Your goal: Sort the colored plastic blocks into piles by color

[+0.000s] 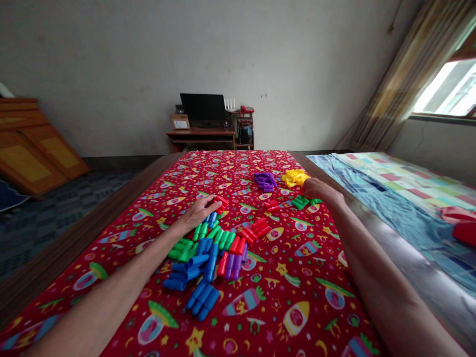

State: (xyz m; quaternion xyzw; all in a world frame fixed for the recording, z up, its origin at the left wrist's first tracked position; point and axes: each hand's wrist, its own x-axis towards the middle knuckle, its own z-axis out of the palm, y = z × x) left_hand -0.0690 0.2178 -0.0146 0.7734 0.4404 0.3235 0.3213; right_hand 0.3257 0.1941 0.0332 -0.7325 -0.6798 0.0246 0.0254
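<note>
My left hand (200, 212) is closed at the fingertips on red bullet-shaped plastic blocks (222, 202), at the far end of a mixed cluster. Just below it lie green blocks (223, 239), and nearer to me are several blue blocks (203, 300). Purple blocks (233, 266) stand side by side at the cluster's right. On the right, my right hand (323, 191) is curled beside a heap of yellow blocks (294, 177), above some green blocks (299, 202). Its fingertips are mostly hidden, so what they hold cannot be made out.
A red patterned cloth (275, 317) covers the long table. A purple heap (265, 181) lies left of the yellow one, with loose red blocks (256, 228) nearer. A bed (390, 198) adjoins on the right. Beyond the table stands a desk with a monitor (204, 110).
</note>
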